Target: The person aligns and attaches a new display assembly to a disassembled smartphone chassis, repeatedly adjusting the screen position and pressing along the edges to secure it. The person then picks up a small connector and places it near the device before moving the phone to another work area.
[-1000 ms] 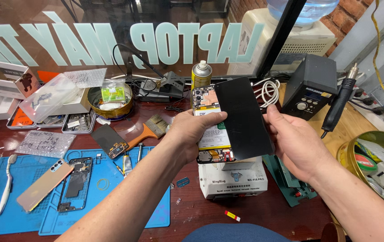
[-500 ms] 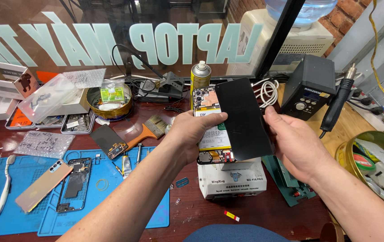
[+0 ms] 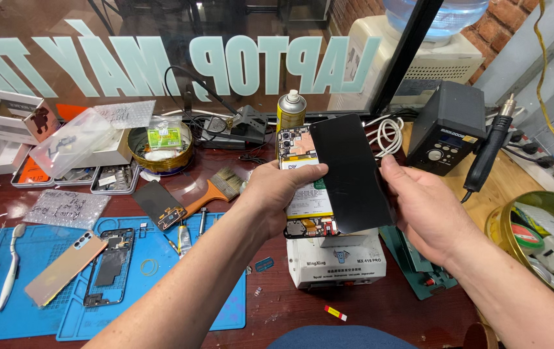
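My left hand [image 3: 281, 192] grips an opened phone body [image 3: 304, 205], its circuit board and battery facing me, above a white box-shaped machine [image 3: 336, 261]. Against the phone's right side my right hand [image 3: 423, 207] holds a black screen panel [image 3: 350, 173] by its right edge, tilted a little. The panel overlaps the phone's right part. Both hands hover above the dark wooden bench.
A blue work mat [image 3: 44, 284] at left carries a phone frame [image 3: 110, 266], a gold back cover [image 3: 65, 268] and a white brush tool [image 3: 10, 275]. A spray can [image 3: 291, 110], a soldering station [image 3: 448, 127] with hot-air handle [image 3: 488, 151], parts trays [image 3: 76, 176] and a brush [image 3: 212, 191] stand around.
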